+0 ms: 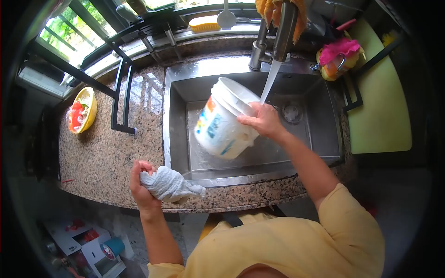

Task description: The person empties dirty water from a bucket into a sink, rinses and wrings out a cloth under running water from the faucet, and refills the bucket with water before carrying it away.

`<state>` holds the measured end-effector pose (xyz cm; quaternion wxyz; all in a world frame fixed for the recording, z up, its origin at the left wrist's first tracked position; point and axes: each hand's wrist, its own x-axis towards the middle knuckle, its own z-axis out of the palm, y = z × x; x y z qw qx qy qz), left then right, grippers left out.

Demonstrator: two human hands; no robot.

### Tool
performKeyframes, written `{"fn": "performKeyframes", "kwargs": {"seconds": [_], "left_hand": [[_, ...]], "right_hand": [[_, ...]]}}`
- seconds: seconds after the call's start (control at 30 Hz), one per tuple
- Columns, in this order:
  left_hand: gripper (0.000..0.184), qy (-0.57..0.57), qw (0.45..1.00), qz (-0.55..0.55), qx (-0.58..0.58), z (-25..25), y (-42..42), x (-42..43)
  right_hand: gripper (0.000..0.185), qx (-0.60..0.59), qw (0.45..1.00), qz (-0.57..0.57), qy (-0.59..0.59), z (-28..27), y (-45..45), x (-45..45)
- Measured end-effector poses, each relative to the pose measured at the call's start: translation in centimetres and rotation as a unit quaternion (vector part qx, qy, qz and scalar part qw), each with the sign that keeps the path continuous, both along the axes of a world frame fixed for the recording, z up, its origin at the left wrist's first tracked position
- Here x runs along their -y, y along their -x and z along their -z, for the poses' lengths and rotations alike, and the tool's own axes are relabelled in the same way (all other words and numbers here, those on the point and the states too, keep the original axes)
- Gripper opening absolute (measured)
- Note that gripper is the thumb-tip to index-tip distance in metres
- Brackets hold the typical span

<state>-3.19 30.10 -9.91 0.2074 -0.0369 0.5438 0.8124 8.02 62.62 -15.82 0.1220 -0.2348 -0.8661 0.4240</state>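
Note:
My right hand (pixel 265 119) grips the rim of a white plastic bucket (pixel 227 123) with coloured print on its side. The bucket is tilted inside the steel sink (pixel 183 160), its mouth turned up toward the tap (pixel 283 34). A stream of water (pixel 271 81) runs from the tap down to the bucket's mouth, close to my fingers. In my left hand (pixel 144 183) is a bunched pale grey-blue cloth (pixel 169 184), held above the counter's front edge, left of the sink. The inside of the bucket is mostly hidden.
A yellow bowl (pixel 88 113) with red and green contents sits on the granite counter (pixel 106 157) at left, near a black metal rack (pixel 121 99). A green cutting board (pixel 378 116) lies at right. An orange cloth (pixel 299 23) hangs by the tap. The drain (pixel 292 112) is at the sink's right.

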Motion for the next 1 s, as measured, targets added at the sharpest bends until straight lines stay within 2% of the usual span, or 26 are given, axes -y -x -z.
{"fn": "performKeyframes", "kwargs": {"seconds": [0.03, 0.1, 0.2, 0.3, 0.4, 0.5, 0.53, 0.6, 0.67, 0.7, 0.73, 0.9, 0.97, 1.0], "left_hand": [[0.032, -0.004, 1.000, -0.007, -0.001, 0.1, 0.1, 0.2], [0.034, -0.023, 1.000, -0.007, 0.009, -0.3, 0.3, 0.5], [0.037, -0.056, 0.996, -0.020, 0.067, -2.2, 0.3, -0.1], [0.040, -0.097, 0.987, -0.012, 0.126, -2.6, 0.9, 0.5], [0.044, -0.106, 0.977, -0.047, 0.176, -3.5, 1.2, 0.0], [0.052, -0.165, 0.968, -0.032, 0.187, -3.0, 1.5, -1.0], [0.052, -0.263, 0.935, 0.052, 0.233, -2.4, 1.7, -0.7], [0.054, -0.212, 0.953, 0.073, 0.204, -2.1, 1.5, -1.8], [0.058, -0.140, 0.972, 0.066, 0.179, -2.4, 0.5, -4.5], [0.055, -0.125, 0.971, 0.084, 0.183, -2.1, 0.3, -5.9], [0.052, -0.111, 0.971, 0.101, 0.187, -1.5, 0.3, -7.1], [0.031, -0.136, 0.953, 0.181, 0.203, 2.6, -0.9, -14.1], [0.027, -0.101, 0.955, 0.186, 0.207, 4.2, -1.7, -17.2], [0.026, -0.090, 0.956, 0.180, 0.211, 4.3, -2.2, -18.7]], "right_hand": [[0.044, -0.024, 0.999, 0.008, 0.044, 0.8, 0.3, 0.3], [0.036, -0.043, 0.966, 0.049, 0.250, 3.2, 0.1, 0.4], [0.028, -0.098, 0.828, 0.137, 0.535, 3.0, -0.7, 1.8], [0.027, -0.148, 0.726, 0.175, 0.649, 5.0, -0.5, 2.3], [0.026, -0.147, 0.716, 0.169, 0.661, 4.6, -0.5, 2.6], [0.021, -0.096, 0.852, 0.077, 0.509, 3.7, -0.6, 2.7], [0.019, -0.060, 0.920, 0.040, 0.385, 3.5, -0.8, 2.9], [0.014, 0.018, 0.993, -0.036, 0.112, 3.3, -1.6, 3.8], [0.013, -0.005, 0.989, -0.114, -0.096, 4.0, -2.6, 4.2], [0.013, -0.018, 0.968, -0.152, -0.199, 4.5, -3.0, 4.3], [0.017, -0.020, 0.956, -0.167, -0.242, 5.3, -3.4, 4.2], [0.008, 0.068, 0.918, -0.203, -0.334, 7.1, -5.6, 2.6], [0.009, 0.093, 0.902, -0.216, -0.361, 7.5, -6.4, 2.0], [0.016, 0.183, 0.911, -0.233, -0.287, 5.9, -6.5, 1.8]]}}
